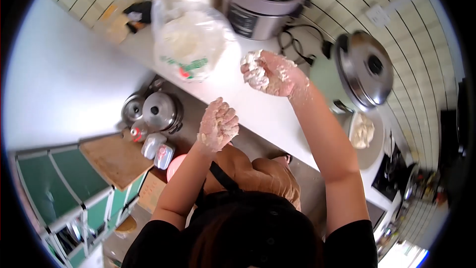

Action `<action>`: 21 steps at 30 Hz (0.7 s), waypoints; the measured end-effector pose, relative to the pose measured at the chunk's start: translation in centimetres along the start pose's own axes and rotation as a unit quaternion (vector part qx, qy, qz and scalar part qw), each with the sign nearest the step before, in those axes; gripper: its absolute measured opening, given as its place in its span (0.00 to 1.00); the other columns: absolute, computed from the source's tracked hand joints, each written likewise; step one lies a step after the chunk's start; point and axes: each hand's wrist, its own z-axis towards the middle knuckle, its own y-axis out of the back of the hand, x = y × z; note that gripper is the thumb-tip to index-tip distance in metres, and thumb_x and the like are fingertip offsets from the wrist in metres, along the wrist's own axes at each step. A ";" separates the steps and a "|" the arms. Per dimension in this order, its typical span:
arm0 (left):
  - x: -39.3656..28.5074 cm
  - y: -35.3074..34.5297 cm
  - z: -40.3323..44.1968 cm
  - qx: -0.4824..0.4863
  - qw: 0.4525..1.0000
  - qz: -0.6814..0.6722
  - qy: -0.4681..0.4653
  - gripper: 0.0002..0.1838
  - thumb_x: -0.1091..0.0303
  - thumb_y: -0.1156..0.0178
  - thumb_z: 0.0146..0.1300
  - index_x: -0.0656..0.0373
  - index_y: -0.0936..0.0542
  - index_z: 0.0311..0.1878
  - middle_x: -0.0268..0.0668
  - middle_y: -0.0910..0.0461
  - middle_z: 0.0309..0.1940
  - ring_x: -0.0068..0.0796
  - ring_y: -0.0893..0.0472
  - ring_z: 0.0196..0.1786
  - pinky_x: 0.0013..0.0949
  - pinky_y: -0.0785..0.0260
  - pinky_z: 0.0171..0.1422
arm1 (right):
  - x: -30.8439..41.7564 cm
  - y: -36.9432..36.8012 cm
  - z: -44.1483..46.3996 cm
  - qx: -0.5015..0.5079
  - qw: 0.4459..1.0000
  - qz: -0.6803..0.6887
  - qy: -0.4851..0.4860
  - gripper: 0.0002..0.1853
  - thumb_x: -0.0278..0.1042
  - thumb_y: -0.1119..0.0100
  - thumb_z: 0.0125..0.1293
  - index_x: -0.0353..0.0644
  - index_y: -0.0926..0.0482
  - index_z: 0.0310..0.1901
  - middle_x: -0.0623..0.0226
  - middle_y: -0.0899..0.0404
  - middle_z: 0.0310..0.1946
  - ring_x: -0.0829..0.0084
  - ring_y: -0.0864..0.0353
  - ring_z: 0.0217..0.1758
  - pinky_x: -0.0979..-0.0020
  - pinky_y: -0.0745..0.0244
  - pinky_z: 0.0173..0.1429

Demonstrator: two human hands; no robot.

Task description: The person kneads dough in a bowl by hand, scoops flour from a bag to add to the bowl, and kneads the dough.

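Both of my hands are coated with sticky, floury dough. My left hand is raised in front of my body by the counter's edge, its fingers curled in; whether anything lies inside them is hidden. Over the white counter, my right hand is closed, with white clumps of dough on its bent fingers. Left of it, a clear plastic bag with green print holds something white and powdery, like flour. A pale lump of dough lies in a container at the right, beyond my right forearm.
A rice cooker stands at the back with its black cord beside it. Right of that is a pale green pot with a steel lid. Steel pots sit low at the left, near a wooden board and green cabinet.
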 end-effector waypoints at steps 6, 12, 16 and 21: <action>5.2 -1.1 4.3 -0.023 0.991 0.042 0.127 0.21 0.58 0.51 0.66 0.49 0.38 0.16 0.26 0.44 0.12 0.18 0.43 0.16 0.22 0.52 0.16 | -2.6 10.8 -16.7 -0.038 0.980 0.061 0.187 0.15 0.41 0.52 0.68 0.36 0.29 0.46 0.61 0.26 0.39 0.71 0.27 0.34 0.73 0.29 0.35; 10.5 -1.6 7.7 -0.036 0.969 0.114 0.218 0.22 0.57 0.52 0.66 0.48 0.41 0.15 0.25 0.47 0.12 0.19 0.45 0.16 0.23 0.54 0.17 | -4.7 21.9 -34.6 -0.247 0.889 0.007 0.385 0.16 0.40 0.44 0.65 0.37 0.29 0.48 0.59 0.24 0.43 0.67 0.22 0.45 0.67 0.24 0.49; 14.5 -2.7 9.3 -0.038 0.960 0.137 0.241 0.22 0.58 0.52 0.66 0.48 0.41 0.16 0.25 0.47 0.12 0.19 0.46 0.16 0.23 0.54 0.18 | -5.8 31.6 -41.5 -0.555 0.726 -0.205 0.352 0.17 0.37 0.40 0.60 0.38 0.26 0.48 0.63 0.23 0.41 0.71 0.23 0.44 0.69 0.26 0.48; 19.8 -3.6 10.2 -0.051 0.956 0.153 0.243 0.20 0.58 0.52 0.66 0.48 0.41 0.17 0.25 0.47 0.12 0.20 0.46 0.17 0.24 0.54 0.18 | -3.3 31.3 -42.6 -0.599 0.600 -0.517 0.119 0.17 0.23 0.45 0.51 0.32 0.24 0.45 0.53 0.23 0.35 0.69 0.27 0.37 0.69 0.30 0.45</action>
